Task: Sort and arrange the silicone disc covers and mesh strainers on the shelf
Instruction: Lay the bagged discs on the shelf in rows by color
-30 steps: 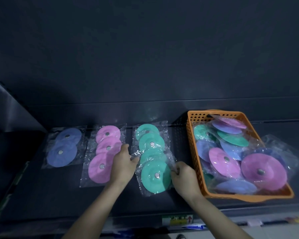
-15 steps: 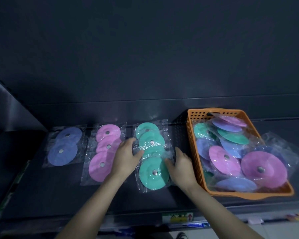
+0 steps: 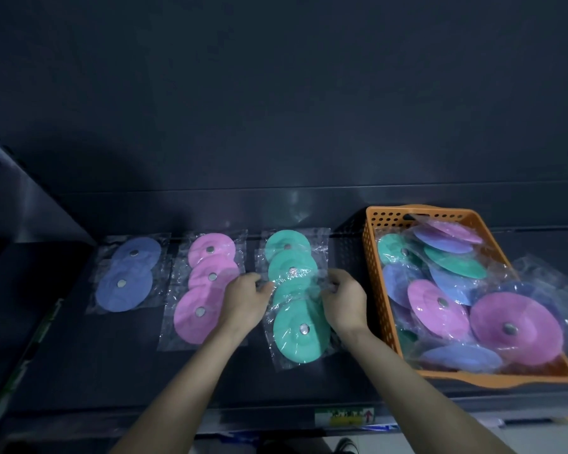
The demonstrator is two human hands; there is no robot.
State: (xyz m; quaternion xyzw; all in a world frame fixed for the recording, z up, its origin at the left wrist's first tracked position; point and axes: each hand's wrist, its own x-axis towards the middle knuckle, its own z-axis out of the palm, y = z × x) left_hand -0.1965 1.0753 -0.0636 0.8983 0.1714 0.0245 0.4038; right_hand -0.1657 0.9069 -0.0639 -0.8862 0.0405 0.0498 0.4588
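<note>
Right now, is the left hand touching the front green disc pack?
Touching. Head view shows the left hand pinching the clear wrap of the front green disc pack.

Bagged silicone discs lie flat on the shelf in three overlapping columns, left to right: two blue covers, three pink covers, four green covers. I note a mixed heap of all three colours in the orange basket at right.
</note>
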